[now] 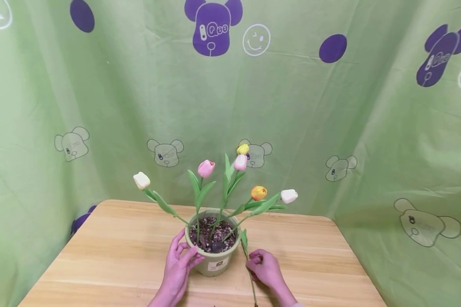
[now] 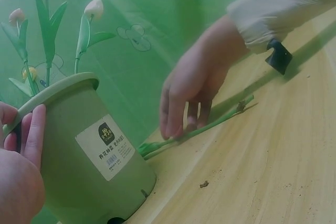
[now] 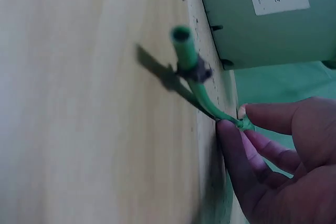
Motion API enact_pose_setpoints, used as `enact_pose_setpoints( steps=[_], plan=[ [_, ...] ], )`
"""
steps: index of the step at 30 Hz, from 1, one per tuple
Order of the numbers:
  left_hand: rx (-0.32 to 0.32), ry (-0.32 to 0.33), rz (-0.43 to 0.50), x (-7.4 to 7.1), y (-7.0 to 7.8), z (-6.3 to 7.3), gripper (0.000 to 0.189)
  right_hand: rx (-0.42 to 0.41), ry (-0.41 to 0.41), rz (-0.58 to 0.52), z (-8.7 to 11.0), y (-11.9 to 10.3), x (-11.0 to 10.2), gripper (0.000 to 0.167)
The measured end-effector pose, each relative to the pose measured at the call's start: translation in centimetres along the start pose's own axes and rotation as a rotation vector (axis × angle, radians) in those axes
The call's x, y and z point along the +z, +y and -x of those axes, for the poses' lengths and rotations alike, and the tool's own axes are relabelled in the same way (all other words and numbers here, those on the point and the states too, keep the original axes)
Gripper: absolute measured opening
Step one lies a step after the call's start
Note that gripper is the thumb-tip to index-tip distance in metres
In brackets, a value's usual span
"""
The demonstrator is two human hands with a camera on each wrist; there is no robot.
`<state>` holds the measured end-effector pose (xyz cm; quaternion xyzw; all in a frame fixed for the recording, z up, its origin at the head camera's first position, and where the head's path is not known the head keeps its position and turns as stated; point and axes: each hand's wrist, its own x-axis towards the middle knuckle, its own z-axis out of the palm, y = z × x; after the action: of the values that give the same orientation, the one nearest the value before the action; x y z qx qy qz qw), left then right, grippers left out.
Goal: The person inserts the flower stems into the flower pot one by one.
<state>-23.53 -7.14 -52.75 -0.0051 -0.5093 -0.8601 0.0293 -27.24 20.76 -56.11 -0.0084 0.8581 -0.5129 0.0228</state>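
A green flower pot (image 1: 213, 268) with a white label stands upright on the table, filled with dark soil (image 1: 217, 233). Several tulips rise from it: pink (image 1: 206, 169), yellow (image 1: 243, 149), orange (image 1: 259, 193) and white (image 1: 141, 181) ones. My left hand (image 1: 178, 264) grips the pot's rim at its near left side. To the right of the pot, my right hand (image 1: 266, 267) pinches a loose flower stem (image 1: 252, 283) between thumb and fingers. The stem lies along the tabletop, its leaf (image 1: 244, 242) beside the pot; no bloom shows on it. Its hollow cut end (image 3: 181, 36) points towards the right wrist camera.
The wooden table (image 1: 130, 243) has rounded far corners. Behind and at both sides hangs a green curtain (image 1: 119, 106) with bear and smiley prints. A small brown crumb (image 2: 203, 184) lies on the wood in front of the pot.
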Motion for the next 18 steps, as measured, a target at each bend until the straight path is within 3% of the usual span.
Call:
enact_pose_setpoints(
  steps=[11,18],
  plan=[
    [-0.006,0.001,0.007,0.11,-0.12,-0.01,0.08,-0.033,0.029,0.097,-0.66,0.07,0.97,0.029],
    [-0.012,0.004,0.009,0.11,0.01,-0.11,0.08,0.007,0.057,0.053,-0.99,0.25,1.05,0.026]
  ],
)
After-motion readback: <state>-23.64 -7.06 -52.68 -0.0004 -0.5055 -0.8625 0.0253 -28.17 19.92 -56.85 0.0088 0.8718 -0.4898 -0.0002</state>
